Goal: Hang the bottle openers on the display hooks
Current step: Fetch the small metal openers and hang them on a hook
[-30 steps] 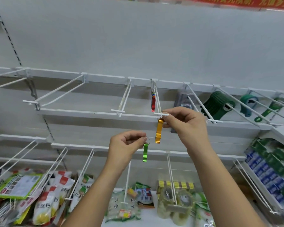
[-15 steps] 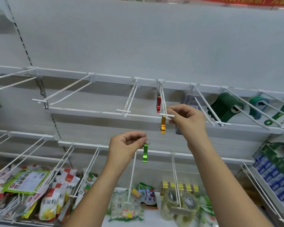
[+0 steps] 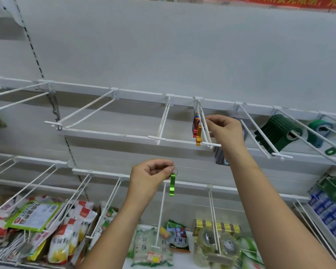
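An orange bottle opener (image 3: 198, 137) hangs on a white display hook (image 3: 215, 145) of the upper rail, just in front of a red opener (image 3: 195, 129) and several key rings at the hook's back. My right hand (image 3: 224, 131) is right beside the orange opener at the hook wire, with index finger and thumb apart. Lower down, my left hand (image 3: 150, 176) pinches the key ring of a green bottle opener (image 3: 172, 185), which dangles straight down in front of the lower rail.
Bare white hooks (image 3: 161, 123) stick out to the left on the upper rail. Green openers (image 3: 275, 131) and other tools hang on hooks to the right. Lower hooks and the shelf below hold food packets (image 3: 66, 230) and tape rolls (image 3: 217, 243).
The orange opener went from the hook's tip back along the wire toward the red one, my right hand moving with it. My left hand has stayed still with the green opener.
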Demonstrator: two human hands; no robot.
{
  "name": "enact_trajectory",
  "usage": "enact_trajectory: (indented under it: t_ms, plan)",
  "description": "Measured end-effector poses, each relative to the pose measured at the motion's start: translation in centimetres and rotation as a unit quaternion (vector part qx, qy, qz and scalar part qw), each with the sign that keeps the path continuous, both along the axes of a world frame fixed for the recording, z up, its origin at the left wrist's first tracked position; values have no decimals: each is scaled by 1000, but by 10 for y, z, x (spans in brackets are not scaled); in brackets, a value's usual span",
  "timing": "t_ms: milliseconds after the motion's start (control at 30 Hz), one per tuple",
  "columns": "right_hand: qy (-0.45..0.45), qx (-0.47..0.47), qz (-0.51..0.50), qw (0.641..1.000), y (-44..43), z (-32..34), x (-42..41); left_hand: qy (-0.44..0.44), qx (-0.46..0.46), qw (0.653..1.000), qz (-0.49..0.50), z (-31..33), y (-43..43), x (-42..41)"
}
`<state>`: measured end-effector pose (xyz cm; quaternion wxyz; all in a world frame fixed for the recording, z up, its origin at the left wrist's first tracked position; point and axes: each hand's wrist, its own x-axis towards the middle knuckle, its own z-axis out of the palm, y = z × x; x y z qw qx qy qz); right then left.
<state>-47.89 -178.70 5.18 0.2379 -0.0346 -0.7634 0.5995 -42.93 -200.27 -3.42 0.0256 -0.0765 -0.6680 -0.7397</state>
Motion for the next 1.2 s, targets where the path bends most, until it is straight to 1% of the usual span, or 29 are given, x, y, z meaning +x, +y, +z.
enact_trajectory:
  t_ms: [167, 333, 500, 733, 1100, 1200]
  plan:
    - [-14, 10, 4, 1000, -2, 9, -11, 2, 8, 1000, 3, -2, -5, -5]
    - [-19, 40, 6, 999, 0, 16, -22, 5, 15, 1000, 4, 0, -9, -11]
    - [-37, 30, 13, 999, 3, 14, -32, 7, 3, 1000, 2, 3, -14, -15]
    - [-36, 4, 11, 999, 9, 6, -40, 4, 11, 1000, 10, 2, -17, -19]
    - [-37, 24, 7, 999, 14, 7, -42, 7, 15, 1000, 4, 1, -16, -19]
    - [-25, 10, 1, 1000, 14, 4, -36, 11, 16, 1000, 3, 1, -14, -18]
